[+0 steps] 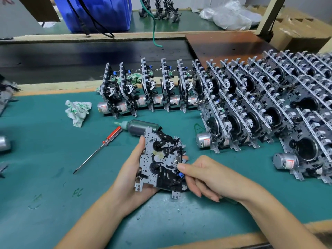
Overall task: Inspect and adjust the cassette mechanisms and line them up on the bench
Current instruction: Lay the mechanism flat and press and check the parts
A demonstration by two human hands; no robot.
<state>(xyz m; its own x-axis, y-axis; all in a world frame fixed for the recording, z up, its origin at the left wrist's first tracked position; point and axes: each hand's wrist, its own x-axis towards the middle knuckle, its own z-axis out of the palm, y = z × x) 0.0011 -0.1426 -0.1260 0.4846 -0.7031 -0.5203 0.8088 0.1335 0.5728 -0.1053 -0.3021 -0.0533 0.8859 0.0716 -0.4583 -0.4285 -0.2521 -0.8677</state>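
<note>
My left hand (130, 174) grips a cassette mechanism (159, 162) from below and from its left edge, holding it face up above the green bench mat (45, 159). My right hand (201, 174) pinches a small metal part on the mechanism's right edge, just above a blue plastic piece (181, 175). A row of several mechanisms (149, 88) stands upright along the back of the mat. A dense stack of further mechanisms (269, 108) leans in rows at the right.
A red-handled screwdriver (100, 148) lies left of my hands. A dark bottle with a green nozzle (138, 126) lies behind the held mechanism. A crumpled rag (77, 110) sits at left. A blue crate (97, 11) and plastic bags (230, 15) are at the back.
</note>
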